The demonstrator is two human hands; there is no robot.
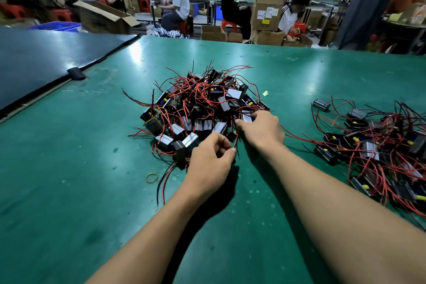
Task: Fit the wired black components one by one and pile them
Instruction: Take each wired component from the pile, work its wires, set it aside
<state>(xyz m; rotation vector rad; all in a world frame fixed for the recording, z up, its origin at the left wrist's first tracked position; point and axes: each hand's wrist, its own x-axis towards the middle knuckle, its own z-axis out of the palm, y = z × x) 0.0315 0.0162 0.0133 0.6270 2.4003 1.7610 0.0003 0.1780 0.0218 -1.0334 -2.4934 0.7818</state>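
Observation:
A heap of small black box components (198,108) with tangled red and black wires lies in the middle of the green table (69,168). My left hand (211,160) is at the heap's near edge, thumb and fingers pinched on a red wire (235,140). My right hand (261,130) rests palm down on the heap's right edge, its fingertips touching a black component (246,117); whether it grips that part is unclear. A second spread of wired black components (378,145) lies at the right.
A yellow rubber band (151,178) lies on the table left of my left wrist. A dark mat (46,57) covers the far left. A small yellow scrap (265,93) sits beyond the heap. People, cardboard boxes and red stools fill the background.

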